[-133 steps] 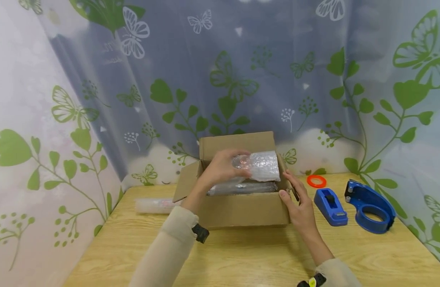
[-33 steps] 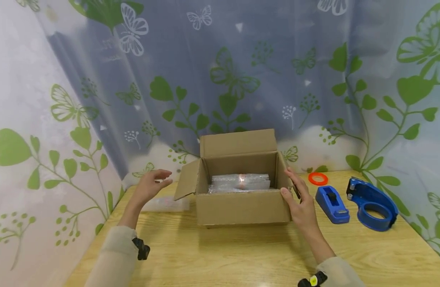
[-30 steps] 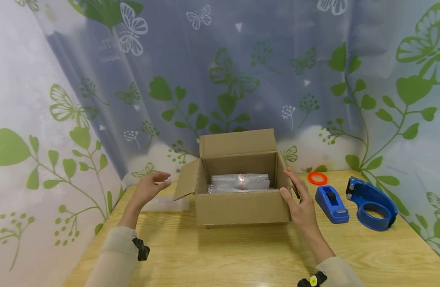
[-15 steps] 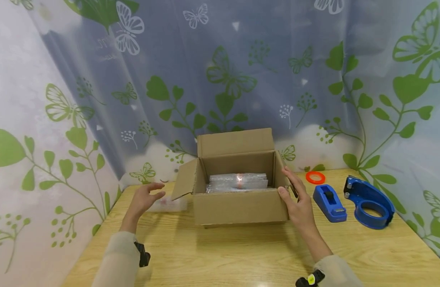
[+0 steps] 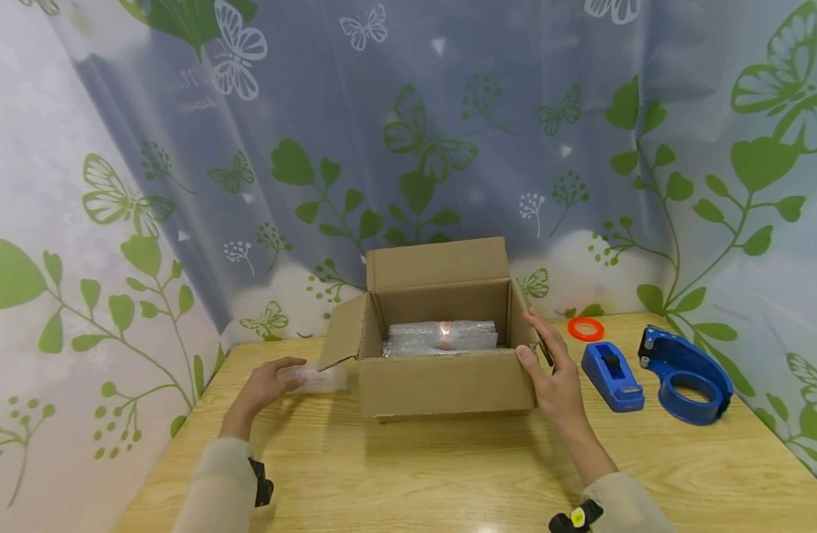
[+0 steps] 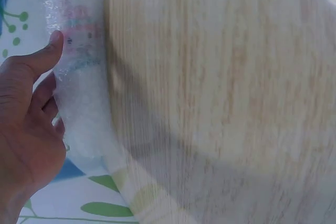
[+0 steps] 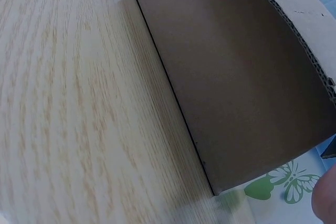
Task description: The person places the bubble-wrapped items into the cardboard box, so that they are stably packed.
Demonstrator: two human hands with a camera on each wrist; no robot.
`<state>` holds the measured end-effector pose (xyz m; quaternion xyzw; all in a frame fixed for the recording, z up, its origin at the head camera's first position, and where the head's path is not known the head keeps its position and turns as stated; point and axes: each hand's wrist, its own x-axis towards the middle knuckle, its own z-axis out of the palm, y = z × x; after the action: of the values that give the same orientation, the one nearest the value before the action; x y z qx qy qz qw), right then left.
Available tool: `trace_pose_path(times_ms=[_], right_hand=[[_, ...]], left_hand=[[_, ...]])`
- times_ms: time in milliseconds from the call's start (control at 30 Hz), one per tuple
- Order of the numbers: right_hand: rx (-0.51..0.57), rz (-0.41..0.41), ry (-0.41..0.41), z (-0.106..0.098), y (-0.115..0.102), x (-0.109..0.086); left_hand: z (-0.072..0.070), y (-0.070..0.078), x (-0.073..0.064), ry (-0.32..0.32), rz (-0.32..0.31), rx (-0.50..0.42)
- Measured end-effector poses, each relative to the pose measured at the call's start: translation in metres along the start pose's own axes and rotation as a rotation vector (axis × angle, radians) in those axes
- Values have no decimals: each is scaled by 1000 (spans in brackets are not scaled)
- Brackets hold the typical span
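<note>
My left hand [image 5: 267,386] is at the left end of a bubble-wrapped bundle [image 5: 325,377] lying on the table left of the box. In the left wrist view its thumb lies on the clear bubble wrap [image 6: 84,98], the other fingers curling behind it; reddish print shows through. My right hand [image 5: 556,381] holds the right side of an open cardboard box [image 5: 445,389], thumb at the front corner and fingers along the right flap. Inside the box lie bubble-wrapped bundles [image 5: 471,337], one with an orange-red band. A thumb tip [image 7: 325,195] shows beside the box in the right wrist view.
On the wooden table [image 5: 422,481], right of the box, stand a blue tape dispenser [image 5: 613,377] and a larger blue handheld tape dispenser [image 5: 690,381]. An orange-red tape ring [image 5: 585,329] lies behind them. A patterned curtain [image 5: 435,133] hangs behind the table.
Earlier my left hand held a wrapped bundle over the box; that bundle now lies inside. The left hand has since moved left and lowered onto another bundle. The right hand stays on the box.
</note>
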<state>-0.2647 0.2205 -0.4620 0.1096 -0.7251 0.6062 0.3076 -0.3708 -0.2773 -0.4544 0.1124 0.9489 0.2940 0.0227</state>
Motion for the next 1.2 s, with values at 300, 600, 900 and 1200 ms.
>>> trace_pose_path(times_ms=[300, 600, 900, 1200], right_hand=[[-16, 26, -5, 0, -2, -1], [-26, 54, -15, 1, 1, -3], [-30, 57, -13, 0, -3, -4], [-29, 46, -11, -1, -5, 0]], left_hand=[[2, -7, -5, 36, 70, 79], [8, -15, -11, 120, 146, 130], [1, -19, -23, 126, 107, 76], [-17, -11, -37, 166, 101, 16]])
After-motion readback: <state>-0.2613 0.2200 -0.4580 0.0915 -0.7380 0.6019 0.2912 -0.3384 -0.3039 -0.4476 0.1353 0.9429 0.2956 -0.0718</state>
